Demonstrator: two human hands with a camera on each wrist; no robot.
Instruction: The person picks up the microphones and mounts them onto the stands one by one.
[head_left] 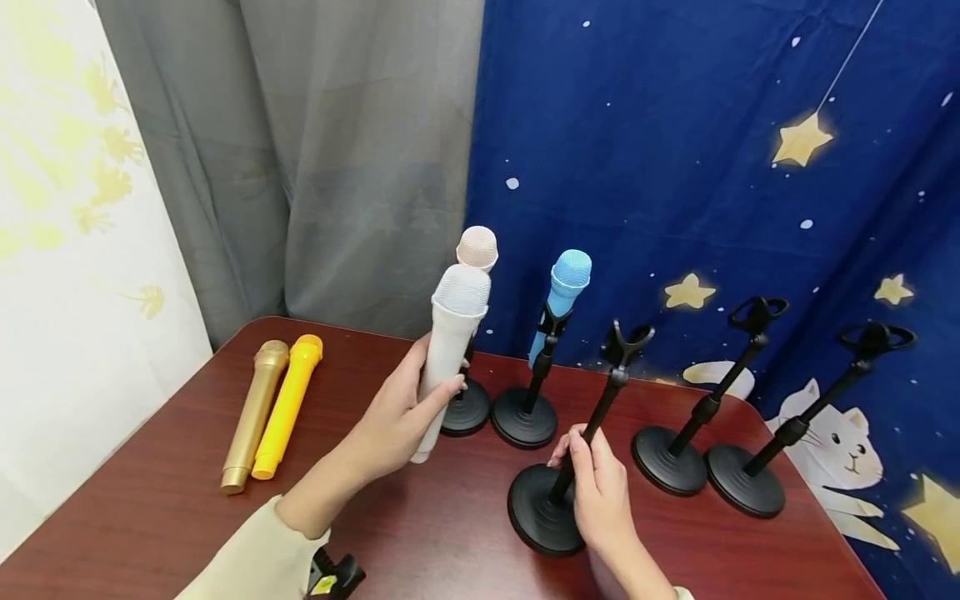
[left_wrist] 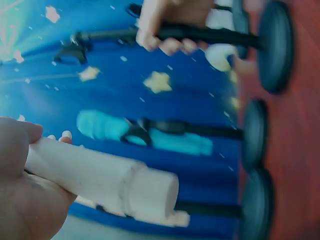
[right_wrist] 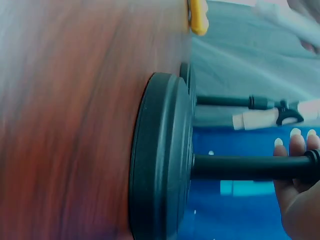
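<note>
My left hand (head_left: 397,408) grips a white microphone (head_left: 455,321) by its handle, head up and slightly tilted, above the table. In the left wrist view its blunt lower end (left_wrist: 155,192) points toward the table. My right hand (head_left: 600,492) holds the pole of a black microphone stand (head_left: 600,408), whose clip on top has nothing in it. The stand's round base (right_wrist: 162,160) is at the tabletop. Behind, a blue microphone (head_left: 566,287) sits in one stand's clip. A pale pink microphone (head_left: 477,246), partly hidden by the white one, is in another stand.
Two stands with bare clips, one (head_left: 670,458) beside the other (head_left: 746,479), are on the right of the brown table (head_left: 442,533). A gold microphone (head_left: 255,417) and a yellow microphone (head_left: 288,408) lie side by side at the left. Curtains (head_left: 375,167) hang behind.
</note>
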